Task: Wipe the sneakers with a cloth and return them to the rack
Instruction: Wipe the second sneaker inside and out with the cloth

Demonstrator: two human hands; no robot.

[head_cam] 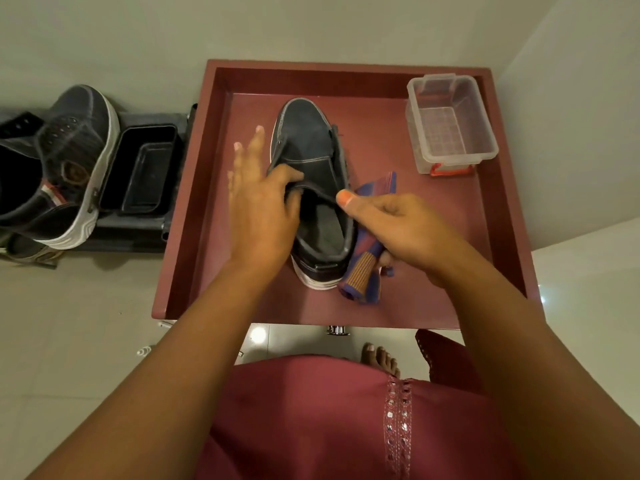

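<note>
sneaker (311, 147) | left fingers (258, 136) straight beside it | right fingers (385, 260) grip cloth (360, 271)

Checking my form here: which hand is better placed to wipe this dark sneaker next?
Right. Your right hand grips the cloth beside the sneaker; your left hand, fingers straight, only rests its thumb on the tongue and holds no cloth.
</note>
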